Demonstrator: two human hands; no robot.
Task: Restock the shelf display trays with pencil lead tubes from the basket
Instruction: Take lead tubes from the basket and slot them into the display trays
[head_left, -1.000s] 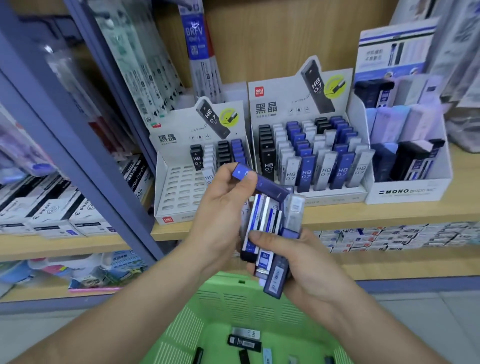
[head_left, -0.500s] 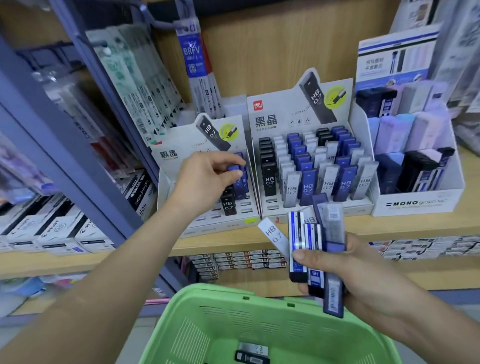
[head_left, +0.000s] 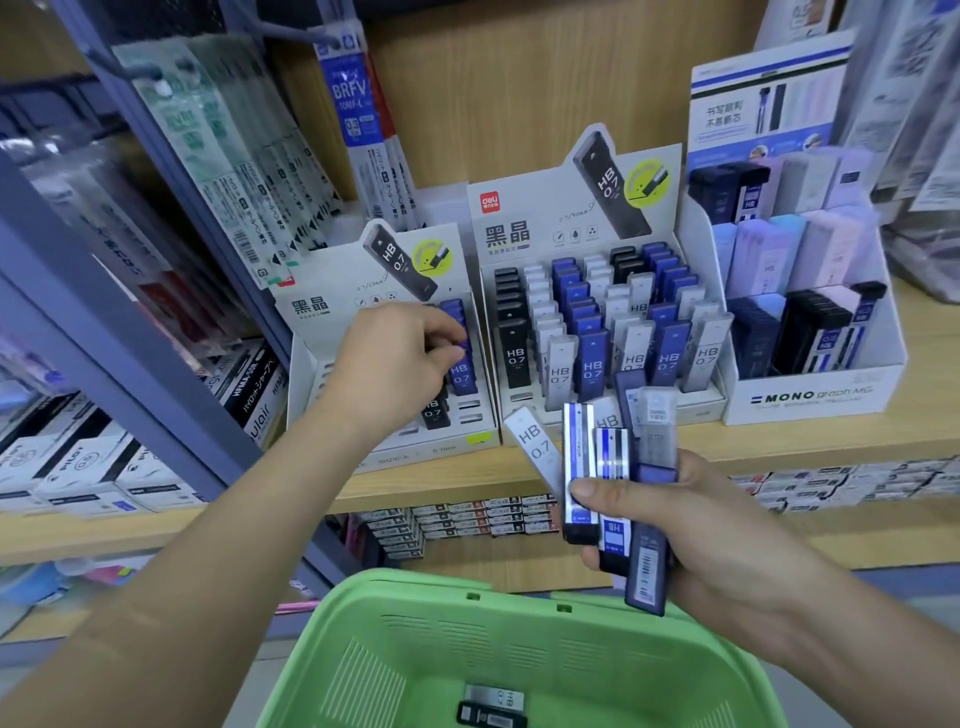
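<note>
My left hand (head_left: 395, 364) reaches into the left white display tray (head_left: 311, 358), which holds only a few tubes. Its fingertips pinch the top of a blue HB 0.7 lead tube (head_left: 461, 371) standing in the tray's right column, next to a black tube (head_left: 434, 410). My right hand (head_left: 701, 530) grips a fanned bundle of several lead tubes (head_left: 613, 457), blue, clear and black-and-white, above the green basket (head_left: 415, 587). Two tubes (head_left: 491, 709) lie on the basket floor.
A nearly full tray (head_left: 519, 234) of black, clear and blue tubes stands right of the left tray, and a MONO tray (head_left: 810, 397) beyond it. Hanging packs (head_left: 234, 171) crowd the upper left. A blue shelf upright (head_left: 156, 364) stands left of my arm.
My left hand carried a blue tube from the bundle up into the left tray and has pushed it lower there. My right hand rose slightly with the bundle.
</note>
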